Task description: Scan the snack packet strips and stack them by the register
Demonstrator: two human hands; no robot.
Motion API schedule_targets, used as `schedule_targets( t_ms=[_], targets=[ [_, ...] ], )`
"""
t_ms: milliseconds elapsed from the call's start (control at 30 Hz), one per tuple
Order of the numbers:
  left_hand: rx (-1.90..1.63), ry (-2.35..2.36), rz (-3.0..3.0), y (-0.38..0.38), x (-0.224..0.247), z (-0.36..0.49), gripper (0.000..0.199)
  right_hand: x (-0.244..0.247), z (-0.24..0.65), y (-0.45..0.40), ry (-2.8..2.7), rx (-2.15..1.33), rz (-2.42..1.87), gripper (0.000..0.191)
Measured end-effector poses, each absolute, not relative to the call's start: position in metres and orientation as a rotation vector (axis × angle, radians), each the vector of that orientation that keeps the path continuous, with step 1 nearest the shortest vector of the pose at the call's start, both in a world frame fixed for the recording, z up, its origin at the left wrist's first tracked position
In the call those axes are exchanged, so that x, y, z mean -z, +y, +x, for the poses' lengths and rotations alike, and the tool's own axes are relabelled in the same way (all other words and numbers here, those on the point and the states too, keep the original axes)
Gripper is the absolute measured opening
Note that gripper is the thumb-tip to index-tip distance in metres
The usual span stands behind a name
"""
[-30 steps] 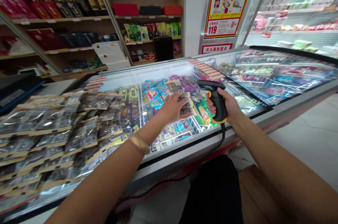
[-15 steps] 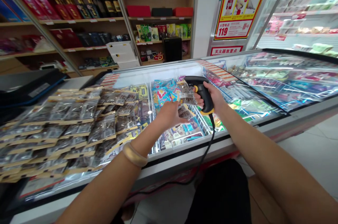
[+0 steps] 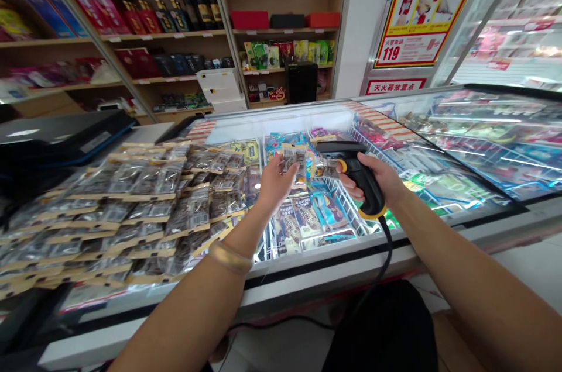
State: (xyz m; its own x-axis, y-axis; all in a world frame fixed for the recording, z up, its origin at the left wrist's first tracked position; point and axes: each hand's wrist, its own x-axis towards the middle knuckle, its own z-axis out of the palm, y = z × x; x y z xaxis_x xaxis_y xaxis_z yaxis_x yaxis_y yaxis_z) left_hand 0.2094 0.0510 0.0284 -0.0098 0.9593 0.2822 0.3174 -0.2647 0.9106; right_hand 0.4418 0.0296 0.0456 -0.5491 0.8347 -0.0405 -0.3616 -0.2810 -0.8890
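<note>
My left hand (image 3: 277, 182), with a gold bangle on its wrist, pinches a small clear packet (image 3: 301, 157) with dark contents and a tan edge. My right hand (image 3: 386, 179) is wrapped round a black and yellow barcode scanner (image 3: 367, 182), its head pointing left. A second clear packet (image 3: 325, 167) sticks out by the right fingertips, just under the scanner's head; how it is gripped is partly hidden. To the left, many similar packets (image 3: 151, 208) lie in overlapping rows on the freezer's glass top (image 3: 99, 297).
Below the hands, the chest freezer (image 3: 281, 297) holds wire baskets of colourful wrapped goods (image 3: 302, 217). The scanner's cord (image 3: 387, 255) hangs over the front edge. A dark flat device (image 3: 61, 141) stands at the left. Shelves of boxes and bottles (image 3: 193, 6) line the back wall.
My left hand has closed on a packet and now holds it apart from the one by my right hand. The scanner and right hand sit farther right and slightly lower in view.
</note>
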Motion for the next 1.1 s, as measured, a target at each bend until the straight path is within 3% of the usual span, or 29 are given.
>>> schedule_targets(
  t_ms=[633, 733, 900, 1100],
  targets=[
    [-1.295, 1.393, 1.724, 0.051, -0.024, 0.212, 0.014, -0.048, 0.435, 0.023, -1.184, -1.887, -0.643, 0.045],
    [-1.383, 1.415, 1.628, 0.054, -0.028, 0.214, 0.024, -0.053, 0.433, 0.023, -1.166, -1.846, -0.674, 0.041],
    [-1.502, 1.58, 1.594, 0.054, -0.068, 0.177, 0.044, -0.067, 0.415, 0.023, -1.197, -1.792, -0.681, 0.039],
    [-1.675, 1.835, 1.661, 0.038, -0.131, 0.046, 0.051, -0.086, 0.353, 0.026, -1.235, -1.877, -0.563, 0.039]
  ],
)
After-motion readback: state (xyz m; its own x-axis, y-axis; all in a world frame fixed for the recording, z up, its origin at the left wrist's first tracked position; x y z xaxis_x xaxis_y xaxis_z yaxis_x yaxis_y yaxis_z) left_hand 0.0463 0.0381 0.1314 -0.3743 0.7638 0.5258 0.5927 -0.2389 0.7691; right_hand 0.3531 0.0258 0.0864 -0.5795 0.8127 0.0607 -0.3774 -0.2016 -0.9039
